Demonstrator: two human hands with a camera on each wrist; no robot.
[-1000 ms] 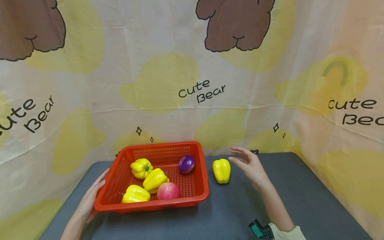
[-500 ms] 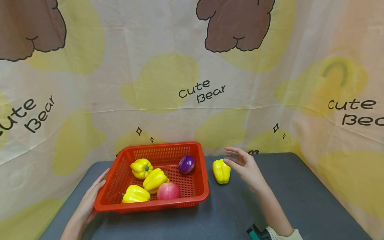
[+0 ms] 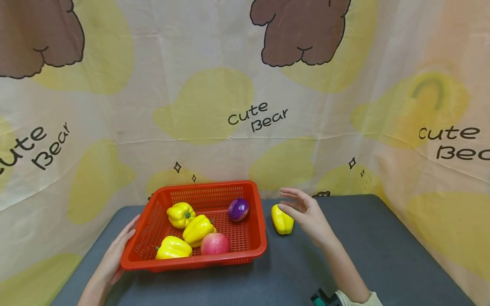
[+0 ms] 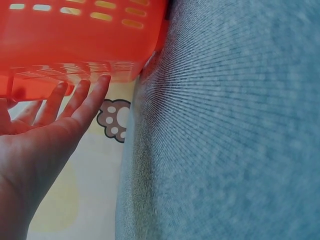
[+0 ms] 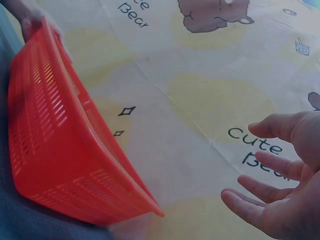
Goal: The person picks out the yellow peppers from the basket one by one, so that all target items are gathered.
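Observation:
A red perforated basket [image 3: 195, 262] holds yellow bell peppers [image 3: 198, 230], a pink apple [image 3: 215, 243] and a round purple vegetable [image 3: 238, 210], perhaps an eggplant. My left hand [image 3: 116, 250] rests against the basket's left side. In the left wrist view, its fingers [image 4: 92, 102] lie fairly straight along the outer wall. Another yellow bell pepper [image 3: 282, 222] stands on the table right of the basket. My right hand [image 3: 308, 214] hovers over it, partly covering its top. In the right wrist view, the relaxed fingers [image 5: 245, 207] are spread and hold nothing.
A grey cloth-covered table [image 3: 383, 246] lies beneath everything. Behind it and at both sides hangs a printed curtain [image 3: 206, 106] with bears and lettering. My right wrist wears a black and teal device [image 3: 323, 298].
My right hand has shifted left, from beside the lone pepper to above its upper right part. My left hand, the basket and its contents look unchanged.

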